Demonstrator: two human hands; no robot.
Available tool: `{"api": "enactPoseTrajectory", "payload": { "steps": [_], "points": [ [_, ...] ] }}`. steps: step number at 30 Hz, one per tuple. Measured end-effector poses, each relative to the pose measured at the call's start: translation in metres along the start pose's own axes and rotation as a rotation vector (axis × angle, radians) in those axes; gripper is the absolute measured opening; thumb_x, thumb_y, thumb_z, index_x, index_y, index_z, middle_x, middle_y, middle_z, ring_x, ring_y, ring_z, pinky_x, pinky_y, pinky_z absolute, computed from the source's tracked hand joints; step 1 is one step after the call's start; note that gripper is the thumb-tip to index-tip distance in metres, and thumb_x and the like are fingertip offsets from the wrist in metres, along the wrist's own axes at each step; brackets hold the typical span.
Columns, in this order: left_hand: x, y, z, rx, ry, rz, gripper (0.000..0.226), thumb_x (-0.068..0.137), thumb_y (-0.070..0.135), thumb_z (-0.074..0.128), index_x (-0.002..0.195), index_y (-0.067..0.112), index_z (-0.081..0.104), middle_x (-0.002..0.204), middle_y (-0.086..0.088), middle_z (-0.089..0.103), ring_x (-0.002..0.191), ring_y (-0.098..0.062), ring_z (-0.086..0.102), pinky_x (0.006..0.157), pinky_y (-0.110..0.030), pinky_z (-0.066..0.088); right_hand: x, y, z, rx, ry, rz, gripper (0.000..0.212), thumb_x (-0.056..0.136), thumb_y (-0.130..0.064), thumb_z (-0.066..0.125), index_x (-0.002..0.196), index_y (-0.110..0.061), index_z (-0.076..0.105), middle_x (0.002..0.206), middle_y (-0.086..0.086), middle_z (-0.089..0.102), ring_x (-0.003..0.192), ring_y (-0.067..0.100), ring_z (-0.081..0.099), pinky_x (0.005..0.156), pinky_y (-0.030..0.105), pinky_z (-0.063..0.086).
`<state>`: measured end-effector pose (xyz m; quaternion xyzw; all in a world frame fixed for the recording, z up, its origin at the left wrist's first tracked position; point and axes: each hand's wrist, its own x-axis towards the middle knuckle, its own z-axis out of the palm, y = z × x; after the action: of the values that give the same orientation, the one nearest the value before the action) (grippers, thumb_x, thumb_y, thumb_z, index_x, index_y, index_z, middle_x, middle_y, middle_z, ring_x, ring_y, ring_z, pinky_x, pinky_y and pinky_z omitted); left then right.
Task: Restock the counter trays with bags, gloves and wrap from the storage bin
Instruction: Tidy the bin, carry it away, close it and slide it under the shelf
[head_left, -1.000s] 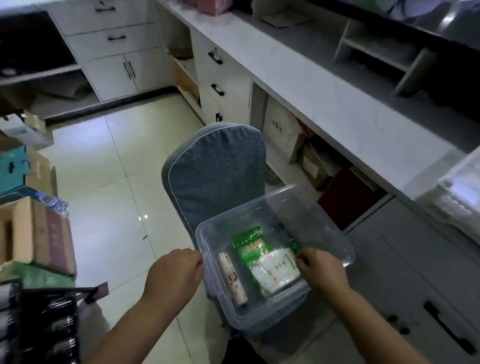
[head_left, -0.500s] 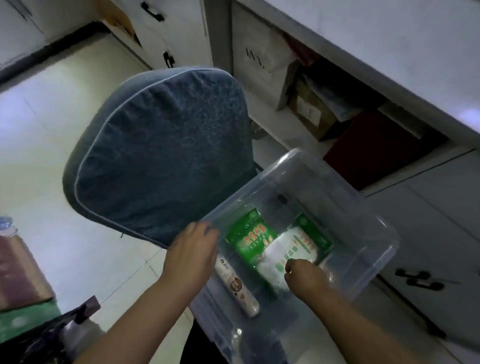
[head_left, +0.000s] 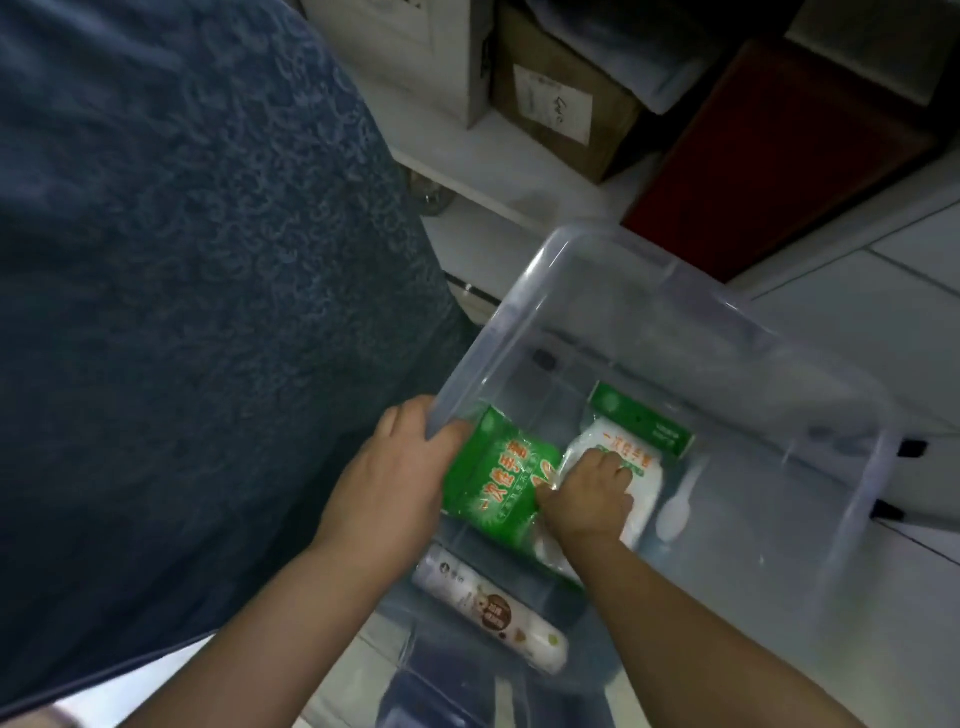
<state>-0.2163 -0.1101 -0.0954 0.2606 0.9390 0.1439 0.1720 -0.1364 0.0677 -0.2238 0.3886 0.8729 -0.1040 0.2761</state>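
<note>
A clear plastic storage bin (head_left: 613, 260) rests on the chair seat. Inside it lie a green glove pack (head_left: 493, 483), a white pack with a green header (head_left: 644, 441) and a white roll of wrap (head_left: 498, 618) near the front wall. My left hand (head_left: 395, 483) grips the bin's left rim, fingers curled over the edge. My right hand (head_left: 587, 493) reaches into the bin, and its fingers are closed on the white pack, pressing its crinkled film. A white plastic spoon (head_left: 675, 509) lies to the right of that pack.
A blue-grey padded chair back (head_left: 182, 260) fills the left side. Under the counter stand a cardboard box (head_left: 561, 98), a dark red box (head_left: 779, 150) and a white box (head_left: 410, 47). Grey drawers with black handles (head_left: 909, 447) lie to the right.
The view has closed in on the bin. My right hand has moved from the bin's front edge down onto the white pack and closed on it. My left hand has stayed on the left rim.
</note>
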Motion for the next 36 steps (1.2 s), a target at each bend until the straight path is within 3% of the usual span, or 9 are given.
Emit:
{"api": "enactPoseTrajectory", "payload": {
  "steps": [3, 7, 12, 16, 21, 25, 30, 34, 36],
  "points": [
    [-0.001, 0.002, -0.005, -0.028, -0.036, -0.016, 0.058, 0.059, -0.007, 0.070, 0.109, 0.019, 0.057, 0.109, -0.015, 0.056, 0.091, -0.033, 0.058, 0.054, -0.038, 0.054, 0.000, 0.008, -0.027, 0.226, -0.045, 0.012, 0.044, 0.074, -0.009, 0.061, 0.115, -0.002, 0.046, 0.114, 0.019, 0.057, 0.104, 0.035, 0.055, 0.077, 0.035, 0.046],
    [0.000, 0.005, -0.013, -0.027, -0.083, -0.048, 0.051, 0.064, -0.004, 0.070, 0.108, 0.020, 0.060, 0.111, -0.012, 0.055, 0.091, -0.029, 0.056, 0.057, -0.034, 0.051, -0.009, 0.031, -0.084, 0.354, -0.009, -0.067, 0.019, 0.073, -0.005, 0.059, 0.089, -0.015, 0.056, 0.083, 0.010, 0.065, 0.082, 0.032, 0.062, 0.062, 0.027, 0.036],
    [0.001, 0.006, -0.016, -0.016, -0.115, -0.053, 0.053, 0.060, -0.004, 0.072, 0.106, 0.020, 0.062, 0.110, -0.011, 0.055, 0.089, -0.027, 0.057, 0.054, -0.029, 0.049, 0.008, 0.032, -0.126, 0.473, -0.102, -0.306, 0.034, 0.068, 0.002, 0.063, 0.065, -0.029, 0.050, 0.061, -0.008, 0.056, 0.061, 0.016, 0.053, 0.050, 0.016, 0.038],
    [0.003, 0.004, -0.012, -0.001, -0.112, -0.046, 0.056, 0.054, -0.005, 0.074, 0.103, 0.020, 0.061, 0.106, -0.012, 0.056, 0.086, -0.028, 0.058, 0.052, -0.031, 0.051, 0.046, 0.016, -0.113, 0.503, -0.140, -0.336, 0.027, 0.076, 0.005, 0.058, 0.096, -0.013, 0.061, 0.088, 0.007, 0.065, 0.084, 0.025, 0.062, 0.073, 0.029, 0.046],
    [0.005, 0.004, -0.007, 0.053, -0.110, -0.051, 0.058, 0.050, -0.004, 0.076, 0.101, 0.018, 0.063, 0.104, -0.015, 0.058, 0.085, -0.030, 0.059, 0.053, -0.034, 0.053, 0.058, 0.021, -0.094, 0.024, 0.255, -0.469, 0.033, 0.074, -0.004, 0.061, 0.107, -0.007, 0.063, 0.104, 0.019, 0.064, 0.097, 0.036, 0.056, 0.078, 0.039, 0.045],
    [0.005, 0.005, -0.006, 0.109, -0.109, -0.029, 0.061, 0.045, -0.005, 0.078, 0.100, 0.016, 0.064, 0.102, -0.016, 0.059, 0.082, -0.031, 0.060, 0.052, -0.034, 0.053, 0.034, 0.026, -0.057, -0.172, -0.064, -0.767, 0.035, 0.086, -0.019, 0.056, 0.120, -0.017, 0.061, 0.134, 0.020, 0.051, 0.123, 0.035, 0.047, 0.097, 0.041, 0.041],
    [0.004, 0.008, -0.010, 0.167, -0.110, -0.015, 0.058, 0.045, -0.008, 0.075, 0.098, 0.015, 0.066, 0.099, -0.020, 0.059, 0.077, -0.034, 0.060, 0.050, -0.035, 0.053, 0.013, 0.030, -0.044, -0.301, -0.189, -0.628, 0.050, 0.094, -0.022, 0.043, 0.143, -0.021, 0.032, 0.157, 0.011, 0.015, 0.144, 0.026, 0.017, 0.112, 0.037, 0.024],
    [0.000, 0.015, -0.019, 0.184, -0.133, -0.002, 0.057, 0.053, -0.011, 0.071, 0.104, 0.013, 0.065, 0.101, -0.025, 0.058, 0.074, -0.037, 0.060, 0.053, -0.038, 0.053, -0.040, 0.044, -0.082, -0.066, 0.134, -0.472, 0.028, 0.075, -0.009, 0.064, 0.102, -0.009, 0.068, 0.110, 0.024, 0.064, 0.098, 0.038, 0.062, 0.077, 0.043, 0.051],
    [-0.002, 0.018, -0.023, 0.195, -0.160, -0.019, 0.060, 0.063, -0.010, 0.066, 0.117, 0.015, 0.060, 0.107, -0.024, 0.055, 0.077, -0.035, 0.059, 0.056, -0.038, 0.052, -0.073, 0.067, -0.101, -0.084, 0.317, -0.375, 0.021, 0.061, -0.002, 0.074, 0.081, -0.009, 0.070, 0.082, 0.015, 0.069, 0.072, 0.036, 0.064, 0.061, 0.039, 0.050]
  ]
}}
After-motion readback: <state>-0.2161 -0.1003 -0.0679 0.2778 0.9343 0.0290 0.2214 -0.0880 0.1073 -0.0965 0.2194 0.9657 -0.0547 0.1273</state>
